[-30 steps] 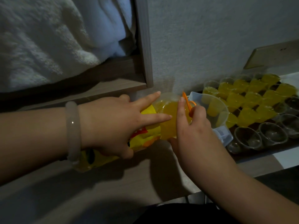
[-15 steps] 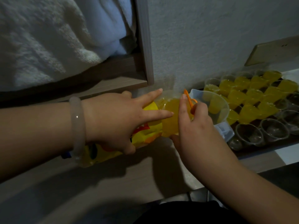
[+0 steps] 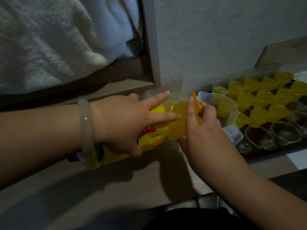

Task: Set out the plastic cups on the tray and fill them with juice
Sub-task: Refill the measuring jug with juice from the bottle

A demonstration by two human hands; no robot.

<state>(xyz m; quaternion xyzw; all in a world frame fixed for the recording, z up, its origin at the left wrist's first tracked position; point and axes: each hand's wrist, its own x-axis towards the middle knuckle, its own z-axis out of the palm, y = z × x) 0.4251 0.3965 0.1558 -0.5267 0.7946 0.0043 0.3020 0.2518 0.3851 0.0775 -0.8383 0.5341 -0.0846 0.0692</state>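
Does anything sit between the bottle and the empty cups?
Yes. A clear jug stands between the mouth of the bottle and the empty cups; the right hand, at the neck, lies there too.

The yellow-labelled plastic juice bottle (image 3: 159, 135) lies left of the clear plastic jug (image 3: 230, 110); right of that, a dark tray (image 3: 282, 151) holds small clear plastic cups (image 3: 259, 137) (filled behind empty).

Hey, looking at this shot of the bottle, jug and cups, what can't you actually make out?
All in the head view:
- The juice bottle mouth: behind the right hand gripping the neck.
- Its label: mostly under the left hand holding it.
- Total number of cups: the tray runs off the right edge.
- Juice level in the jug: too dim.
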